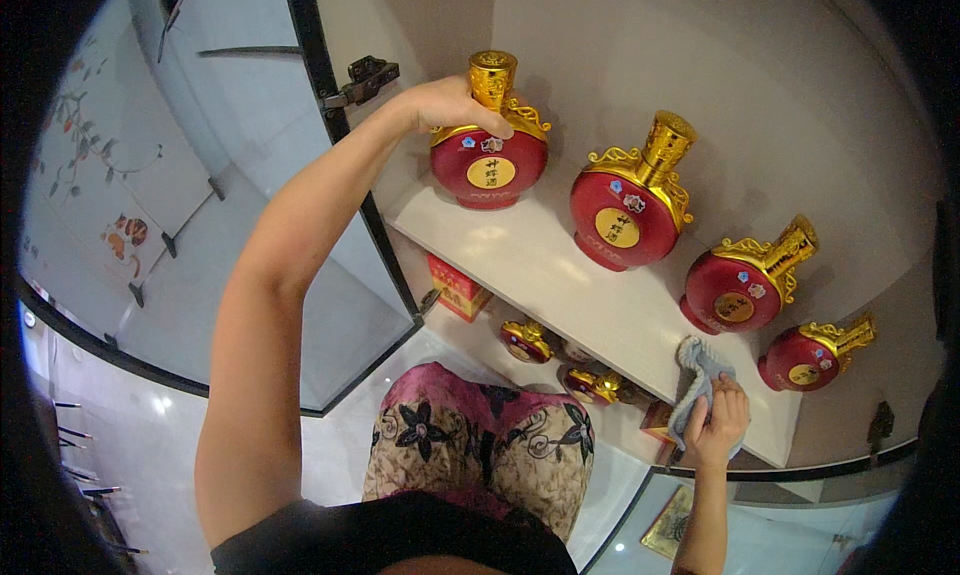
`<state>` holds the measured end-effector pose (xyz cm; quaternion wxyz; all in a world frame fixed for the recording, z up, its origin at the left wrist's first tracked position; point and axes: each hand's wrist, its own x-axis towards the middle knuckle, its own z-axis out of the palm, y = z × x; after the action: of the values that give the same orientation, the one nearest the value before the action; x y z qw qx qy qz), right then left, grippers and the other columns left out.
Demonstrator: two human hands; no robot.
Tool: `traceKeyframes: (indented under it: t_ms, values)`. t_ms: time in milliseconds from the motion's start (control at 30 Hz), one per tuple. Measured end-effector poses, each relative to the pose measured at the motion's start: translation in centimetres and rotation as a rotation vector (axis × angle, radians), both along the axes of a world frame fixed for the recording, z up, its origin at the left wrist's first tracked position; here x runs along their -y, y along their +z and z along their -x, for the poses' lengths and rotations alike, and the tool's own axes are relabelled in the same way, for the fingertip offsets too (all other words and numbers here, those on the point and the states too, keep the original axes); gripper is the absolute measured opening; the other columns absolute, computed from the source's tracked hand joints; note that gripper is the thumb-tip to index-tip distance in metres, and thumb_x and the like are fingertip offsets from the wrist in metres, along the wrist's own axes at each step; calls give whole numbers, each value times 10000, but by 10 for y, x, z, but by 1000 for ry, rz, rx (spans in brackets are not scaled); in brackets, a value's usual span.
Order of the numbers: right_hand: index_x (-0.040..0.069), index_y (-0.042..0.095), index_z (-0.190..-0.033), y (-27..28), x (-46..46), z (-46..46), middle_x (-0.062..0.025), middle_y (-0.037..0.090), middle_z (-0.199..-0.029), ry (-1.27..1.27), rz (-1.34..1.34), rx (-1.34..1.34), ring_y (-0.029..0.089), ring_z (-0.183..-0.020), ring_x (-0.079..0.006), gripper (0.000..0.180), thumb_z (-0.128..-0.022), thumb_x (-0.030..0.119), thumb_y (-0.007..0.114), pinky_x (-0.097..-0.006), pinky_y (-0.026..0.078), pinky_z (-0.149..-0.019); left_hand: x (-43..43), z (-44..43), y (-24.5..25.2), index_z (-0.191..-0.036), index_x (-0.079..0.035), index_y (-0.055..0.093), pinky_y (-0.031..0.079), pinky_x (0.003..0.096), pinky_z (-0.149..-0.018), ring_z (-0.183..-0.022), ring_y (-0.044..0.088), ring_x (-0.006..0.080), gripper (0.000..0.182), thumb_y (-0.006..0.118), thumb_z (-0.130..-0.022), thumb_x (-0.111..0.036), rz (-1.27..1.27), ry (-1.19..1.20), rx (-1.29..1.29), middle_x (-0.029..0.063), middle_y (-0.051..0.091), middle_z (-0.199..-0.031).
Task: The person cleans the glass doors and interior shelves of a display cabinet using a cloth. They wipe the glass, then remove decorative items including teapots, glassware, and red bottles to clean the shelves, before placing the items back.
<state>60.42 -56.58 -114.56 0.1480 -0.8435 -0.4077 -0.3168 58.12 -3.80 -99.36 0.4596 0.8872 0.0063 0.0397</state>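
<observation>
My left hand grips the gold neck and shoulder of a red, flask-shaped liquor bottle at the far left of a white shelf. That bottle stands upright with its base on or close to the shelf. My right hand holds a blue-grey cloth against the shelf's front edge, towards the right. Between my hands stand two matching bottles, one nearer the middle and one further right. A last matching bottle sits just beyond the cloth.
An opened glass door with a black frame and hinge stands left. Another glass door is at lower right. The lower shelf holds a red and yellow box and small gold-topped bottles. My knees are close below the shelf.
</observation>
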Motion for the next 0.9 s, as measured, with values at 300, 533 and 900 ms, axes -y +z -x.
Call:
traceKeyframes:
  t_ms: [300, 533, 900]
  values:
    - [-59, 623, -948, 0, -3, 1, -184, 632, -948, -24, 10, -7, 591, -958, -358, 281, -799, 170, 559, -467, 448, -851, -17, -25, -9, -1266, -4, 529, 494, 303, -901, -1029, 608, 189, 636, 770, -701, -169, 159, -147, -73, 123, 625, -1168]
    - [-62, 624, -973, -3, 0, -2, -193, 627, -942, -15, 21, -10, 593, -955, -360, 312, -806, 193, 557, -469, 447, -855, -15, -26, 1, -1263, -4, 531, 487, 312, -919, -1060, 598, 193, 658, 805, -701, -211, 115, -197, -171, 123, 622, -1179]
    - [-57, 622, -957, 1, -4, 3, -197, 627, -954, -29, 8, -18, 594, -958, -363, 288, -812, 182, 551, -462, 446, -854, -6, 26, -53, -1451, -36, 206, 422, 440, -1022, -1271, 435, 358, 1090, 840, -661, -440, 112, 341, 405, 273, 404, -1367]
